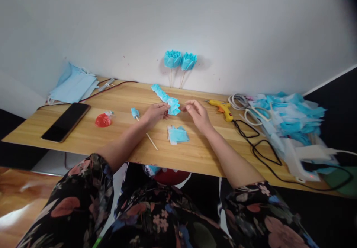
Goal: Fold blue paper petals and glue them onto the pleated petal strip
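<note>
A ruffled blue strip (pixel 164 96) stretches over the wooden table, its near end bunched up. My left hand (pixel 156 113) pinches that near end. Just right of it, my right hand (pixel 197 115) has its fingers curled and close together; whether they grip anything is too small to tell. Flat blue pieces (pixel 177 134) lie in front of my hands. A blue bud on a stick (pixel 135 113) rests left of my left hand, partly behind my forearm. Two blue flowers on sticks (pixel 173 59) lean upright against the wall.
At the left are a phone (pixel 66 122), blue masks (pixel 74 85) and a red wrapper (pixel 103 120). A loose stick (pixel 152 142) lies near the front edge. To the right are a yellow glue gun (pixel 221 107), scissors (pixel 258 115), a blue scrap pile (pixel 292 114) and a power strip (pixel 298 162).
</note>
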`<state>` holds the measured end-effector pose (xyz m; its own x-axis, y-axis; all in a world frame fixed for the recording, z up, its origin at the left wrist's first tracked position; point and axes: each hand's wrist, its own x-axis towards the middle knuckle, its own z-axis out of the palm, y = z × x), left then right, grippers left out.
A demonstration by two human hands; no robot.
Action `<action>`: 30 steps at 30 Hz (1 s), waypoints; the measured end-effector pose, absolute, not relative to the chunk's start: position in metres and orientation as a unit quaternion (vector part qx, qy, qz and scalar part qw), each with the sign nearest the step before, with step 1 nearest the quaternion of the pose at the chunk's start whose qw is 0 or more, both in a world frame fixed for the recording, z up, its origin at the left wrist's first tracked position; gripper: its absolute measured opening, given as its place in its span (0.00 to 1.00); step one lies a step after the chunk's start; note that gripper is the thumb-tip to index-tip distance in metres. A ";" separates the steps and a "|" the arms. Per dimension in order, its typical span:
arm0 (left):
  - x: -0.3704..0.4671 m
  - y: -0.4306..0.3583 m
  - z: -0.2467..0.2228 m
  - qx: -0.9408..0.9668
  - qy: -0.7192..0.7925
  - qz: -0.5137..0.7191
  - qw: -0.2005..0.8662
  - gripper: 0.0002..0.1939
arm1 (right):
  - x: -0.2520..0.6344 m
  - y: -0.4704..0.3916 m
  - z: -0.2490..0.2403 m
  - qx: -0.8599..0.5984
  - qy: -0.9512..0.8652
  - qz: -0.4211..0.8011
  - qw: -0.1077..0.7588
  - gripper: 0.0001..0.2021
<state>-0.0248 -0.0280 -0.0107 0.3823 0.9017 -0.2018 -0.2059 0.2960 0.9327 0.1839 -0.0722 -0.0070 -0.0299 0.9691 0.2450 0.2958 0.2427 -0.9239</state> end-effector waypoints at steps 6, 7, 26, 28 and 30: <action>-0.023 -0.032 -0.010 0.452 0.383 0.393 0.703 0.12 | 0.180 -0.069 -0.011 -0.490 -0.595 0.445 0.455 0.32; -0.022 -0.033 -0.009 0.458 0.384 0.389 0.701 0.12 | 0.178 -0.069 -0.012 -0.478 -0.594 0.460 0.454 0.34; -0.016 -0.040 -0.005 0.583 0.401 0.334 0.623 0.09 | 0.177 -0.067 -0.025 -0.454 -0.603 0.452 0.475 0.33; -0.016 -0.042 -0.002 0.584 0.407 0.336 0.616 0.08 | 0.175 -0.068 -0.023 -0.450 -0.606 0.456 0.472 0.32; -0.016 -0.044 0.001 0.584 0.412 0.339 0.611 0.08 | 0.174 -0.069 -0.022 -0.451 -0.607 0.456 0.470 0.32</action>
